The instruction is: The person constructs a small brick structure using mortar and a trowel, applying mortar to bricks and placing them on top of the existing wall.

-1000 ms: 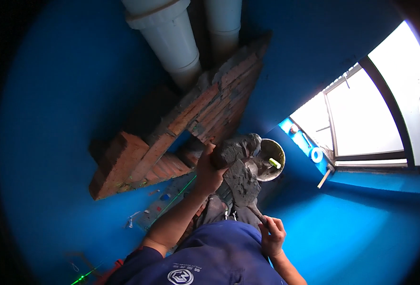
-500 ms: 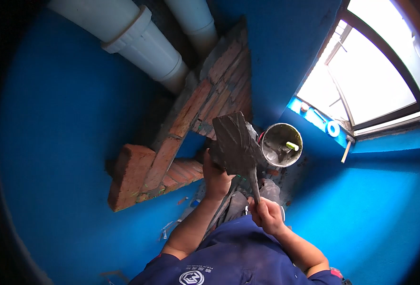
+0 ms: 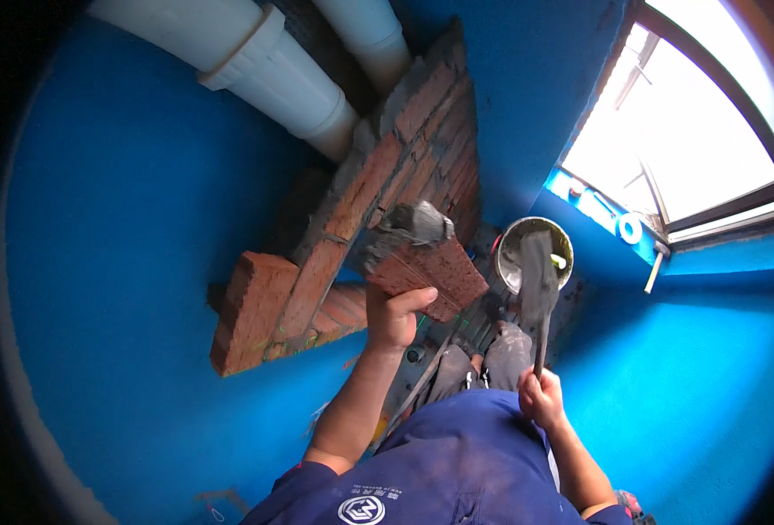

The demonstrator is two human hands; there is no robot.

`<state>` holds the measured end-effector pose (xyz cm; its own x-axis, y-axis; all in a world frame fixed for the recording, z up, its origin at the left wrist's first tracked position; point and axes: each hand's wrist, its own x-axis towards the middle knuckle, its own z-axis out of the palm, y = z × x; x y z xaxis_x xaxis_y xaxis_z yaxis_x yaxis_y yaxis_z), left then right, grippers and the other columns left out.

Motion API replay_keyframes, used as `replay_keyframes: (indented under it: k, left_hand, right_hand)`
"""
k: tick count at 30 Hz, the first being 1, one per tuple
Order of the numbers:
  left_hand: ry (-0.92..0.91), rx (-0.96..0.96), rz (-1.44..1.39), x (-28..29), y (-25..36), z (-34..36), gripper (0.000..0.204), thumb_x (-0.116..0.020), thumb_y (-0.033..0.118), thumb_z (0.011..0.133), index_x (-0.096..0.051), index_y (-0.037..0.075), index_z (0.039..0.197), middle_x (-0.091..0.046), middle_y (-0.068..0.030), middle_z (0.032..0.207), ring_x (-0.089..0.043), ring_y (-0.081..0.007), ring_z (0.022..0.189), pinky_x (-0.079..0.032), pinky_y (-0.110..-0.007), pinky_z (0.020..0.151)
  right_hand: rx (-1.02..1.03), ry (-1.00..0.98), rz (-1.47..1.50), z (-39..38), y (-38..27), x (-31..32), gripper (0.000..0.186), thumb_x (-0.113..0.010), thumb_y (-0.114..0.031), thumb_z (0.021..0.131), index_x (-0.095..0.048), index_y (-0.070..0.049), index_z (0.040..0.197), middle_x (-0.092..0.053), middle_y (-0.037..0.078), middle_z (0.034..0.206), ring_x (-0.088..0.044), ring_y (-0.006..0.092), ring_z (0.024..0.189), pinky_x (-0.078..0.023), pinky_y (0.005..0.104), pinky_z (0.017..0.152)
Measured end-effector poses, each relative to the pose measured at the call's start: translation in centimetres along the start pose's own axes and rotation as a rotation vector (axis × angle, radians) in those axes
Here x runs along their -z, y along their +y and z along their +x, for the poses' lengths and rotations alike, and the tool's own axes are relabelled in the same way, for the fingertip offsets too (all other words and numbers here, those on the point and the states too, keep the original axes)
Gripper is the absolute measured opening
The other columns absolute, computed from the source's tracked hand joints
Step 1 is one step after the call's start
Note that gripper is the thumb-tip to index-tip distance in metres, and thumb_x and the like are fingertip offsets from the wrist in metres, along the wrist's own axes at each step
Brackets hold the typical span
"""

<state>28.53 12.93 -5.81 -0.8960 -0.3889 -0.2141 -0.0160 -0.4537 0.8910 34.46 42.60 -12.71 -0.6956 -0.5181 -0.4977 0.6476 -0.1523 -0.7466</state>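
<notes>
My left hand (image 3: 394, 317) is closed round a red brick (image 3: 431, 276), its thumb lying across the near face. Wet grey mortar (image 3: 415, 223) clings in a lump to the brick's far end. In my right hand (image 3: 541, 398) is the handle of a mortar-smeared trowel (image 3: 539, 280), whose blade is over the bucket (image 3: 565, 238). Grey mortar and a pale yellow-green object (image 3: 558, 262) show inside that bucket. Just beyond the held brick rises a low brick wall (image 3: 352, 208), with a brick (image 3: 256, 302) set at its left end.
Thick white pipes (image 3: 273, 79) stand behind the brickwork at the upper left. Blue walls (image 3: 133, 219) enclose the space. On the windowsill at right lie a white tape roll (image 3: 629, 228) and a hammer (image 3: 656, 267). Debris litters the floor around my feet.
The trowel has swung right from above the brick to over the bucket, uncovering the brick in my left hand. Mortar now sits on the brick's end.
</notes>
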Motion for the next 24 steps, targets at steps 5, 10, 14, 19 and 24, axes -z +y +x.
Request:
replay_keyframes:
  k: [5,10,14,19,24]
  left_hand:
    - [-0.072,0.167,-0.408,0.8,-0.2,-1.6,0.062,-0.059,-0.013,0.066,-0.056,0.010,0.124,-0.060,-0.0066,0.122,-0.053,-0.0270,0.117,-0.041,-0.044,0.101]
    - [-0.182,0.201,-0.579,-0.2,0.0,-3.0,0.065,-0.060,-0.010,0.068,-0.052,0.011,0.128,-0.056,-0.0067,0.128,-0.047,-0.0289,0.124,-0.035,-0.047,0.106]
    - [-0.213,0.178,-0.525,-1.4,2.3,-2.8,0.058,-0.061,-0.005,0.073,-0.051,0.009,0.129,-0.056,-0.0078,0.129,-0.049,-0.0270,0.123,-0.036,-0.046,0.105]
    - [-0.300,0.349,0.351,-1.9,6.6,-3.6,0.038,-0.066,0.012,0.082,-0.059,0.006,0.119,-0.062,-0.0087,0.118,-0.058,-0.0274,0.111,-0.044,-0.040,0.097]
    - [-0.684,0.046,1.282,-8.4,12.9,-7.1,0.036,-0.075,0.022,0.078,-0.063,0.002,0.105,-0.063,-0.0140,0.105,-0.061,-0.0274,0.101,-0.048,-0.038,0.090]
  right_hand:
    - [0.009,-0.043,0.301,4.7,-3.0,-2.5,0.070,-0.072,-0.034,0.083,-0.036,-0.003,0.134,-0.062,0.015,0.116,-0.038,0.0054,0.042,-0.030,0.0201,0.037]
    - [0.080,-0.167,0.325,7.8,-5.3,-4.1,0.081,-0.085,-0.026,0.066,-0.041,-0.002,0.130,-0.060,0.005,0.093,-0.054,0.0088,0.060,-0.044,0.0238,0.053]
    - [0.159,-0.147,0.366,8.5,-9.4,-6.5,0.081,-0.088,-0.013,0.058,-0.046,-0.001,0.126,-0.059,0.010,0.121,-0.054,0.0215,0.115,-0.039,0.0384,0.101]
    - [0.038,-0.152,0.354,9.8,-10.9,-5.5,0.072,-0.085,-0.010,0.058,-0.050,-0.004,0.120,-0.063,0.006,0.092,-0.058,0.0129,0.068,-0.047,0.0272,0.059]
    - [0.043,-0.097,0.269,10.0,-12.1,-4.5,0.069,-0.082,-0.011,0.058,-0.052,-0.004,0.120,-0.062,0.004,0.083,-0.041,0.0054,0.045,-0.029,0.0223,0.038]
